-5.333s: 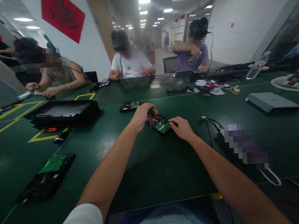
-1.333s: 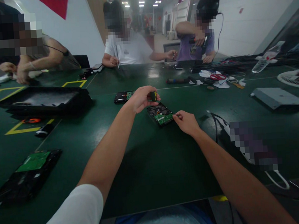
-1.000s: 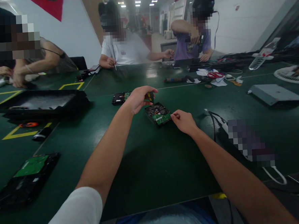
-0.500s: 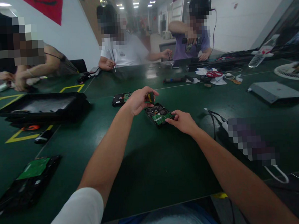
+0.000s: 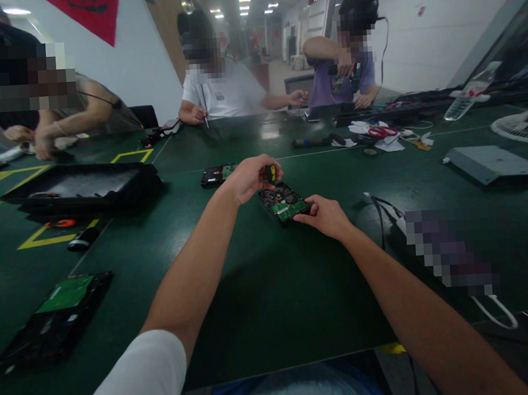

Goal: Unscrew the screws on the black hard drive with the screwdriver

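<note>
A person's two bare hands work over a green table (image 5: 298, 314), seen from the head. In the middle of it lies a small black hard drive (image 5: 280, 201), turned at an angle, its green circuit board facing up on the near side. The right hand (image 5: 325, 214) pinches the drive's near right corner, thumb on top and fingers curled along the side. The left hand (image 5: 254, 179) is above the drive's far left edge, fingers closed around a stubby dark tool (image 5: 271, 174) with a yellow-marked end — whether its lower tip touches the drive cannot be told.

A second drive (image 5: 213, 176) lies just beyond the left wrist, partly hidden by it. A third, larger-looking drive (image 5: 54, 320) rests near left, its green board at the far end. Farther left sits a black tray (image 5: 88, 184), with a dark cylinder (image 5: 83, 239) in front of it. To the right are a blurred object (image 5: 450, 248) with cables and, farther off, a flat grey box (image 5: 497, 165). Red-handled scissors (image 5: 381, 132) lie among scraps on the far right. Three people sit across the table — their faces blurred.
</note>
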A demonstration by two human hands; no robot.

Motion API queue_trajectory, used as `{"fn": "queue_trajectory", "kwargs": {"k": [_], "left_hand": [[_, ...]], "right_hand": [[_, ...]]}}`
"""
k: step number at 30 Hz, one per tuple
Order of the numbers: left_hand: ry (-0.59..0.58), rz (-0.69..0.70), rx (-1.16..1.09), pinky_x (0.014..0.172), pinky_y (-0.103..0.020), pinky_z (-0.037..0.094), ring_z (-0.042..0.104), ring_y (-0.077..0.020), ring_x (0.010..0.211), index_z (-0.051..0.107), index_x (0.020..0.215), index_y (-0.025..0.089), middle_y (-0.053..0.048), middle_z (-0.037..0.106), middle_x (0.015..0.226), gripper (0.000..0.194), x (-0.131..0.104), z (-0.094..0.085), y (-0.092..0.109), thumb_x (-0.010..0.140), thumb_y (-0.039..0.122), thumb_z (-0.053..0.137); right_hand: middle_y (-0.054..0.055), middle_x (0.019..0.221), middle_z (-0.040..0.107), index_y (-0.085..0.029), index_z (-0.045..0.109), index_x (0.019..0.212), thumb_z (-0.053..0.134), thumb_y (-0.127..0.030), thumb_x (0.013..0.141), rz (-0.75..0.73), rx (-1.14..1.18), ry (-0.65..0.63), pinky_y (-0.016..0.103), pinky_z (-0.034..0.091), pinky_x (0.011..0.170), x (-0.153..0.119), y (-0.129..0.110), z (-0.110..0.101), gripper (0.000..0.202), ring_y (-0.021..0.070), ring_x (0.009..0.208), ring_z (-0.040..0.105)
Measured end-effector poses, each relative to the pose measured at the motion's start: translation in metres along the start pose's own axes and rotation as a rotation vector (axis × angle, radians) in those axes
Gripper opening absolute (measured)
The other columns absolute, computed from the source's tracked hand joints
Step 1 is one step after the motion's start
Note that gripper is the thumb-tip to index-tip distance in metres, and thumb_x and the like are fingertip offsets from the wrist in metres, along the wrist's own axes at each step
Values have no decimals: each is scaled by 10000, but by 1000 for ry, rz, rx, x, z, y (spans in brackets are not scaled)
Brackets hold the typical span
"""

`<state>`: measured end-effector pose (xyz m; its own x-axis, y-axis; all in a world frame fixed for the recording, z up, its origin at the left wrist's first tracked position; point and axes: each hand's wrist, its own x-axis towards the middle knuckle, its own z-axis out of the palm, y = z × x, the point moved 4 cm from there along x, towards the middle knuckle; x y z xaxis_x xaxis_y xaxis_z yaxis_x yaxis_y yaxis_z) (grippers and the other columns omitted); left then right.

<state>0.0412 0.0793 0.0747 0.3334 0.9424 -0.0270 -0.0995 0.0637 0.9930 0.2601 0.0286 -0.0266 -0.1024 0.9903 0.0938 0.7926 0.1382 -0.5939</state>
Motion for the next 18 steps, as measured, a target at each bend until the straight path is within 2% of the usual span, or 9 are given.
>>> {"fn": "queue_trajectory", "kwargs": {"k": [5,10,13,18], "left_hand": [[61,29,35,577,-254,502,636,-184,765,707,808,143,-104,688,839,210,0,-4,1,795,338,628],[32,8,17,576,-260,504,652,-182,751,696,869,138,-99,691,831,220,0,-4,1,791,342,668],[19,0,-21,609,-280,527,679,-192,766,649,903,150,-95,708,841,214,0,-2,1,789,330,673],[18,-23,-67,654,-308,557,689,-208,814,612,880,158,-101,706,860,206,-1,1,-1,813,350,641]], "right_hand": [[9,828,720,-209,672,1191,792,-631,785,3,10,-10,298,424,621,-1,0,-2,598,181,725,654],[32,868,734,-219,690,1149,576,-504,997,-31,5,28,301,422,640,0,0,-4,342,179,736,652],[25,845,735,-224,689,1141,577,-432,1003,-31,-12,28,299,413,634,1,1,-2,274,177,709,643],[16,838,733,-221,688,1131,602,-417,984,-37,-24,58,296,403,620,1,1,-2,260,175,701,640]]}}
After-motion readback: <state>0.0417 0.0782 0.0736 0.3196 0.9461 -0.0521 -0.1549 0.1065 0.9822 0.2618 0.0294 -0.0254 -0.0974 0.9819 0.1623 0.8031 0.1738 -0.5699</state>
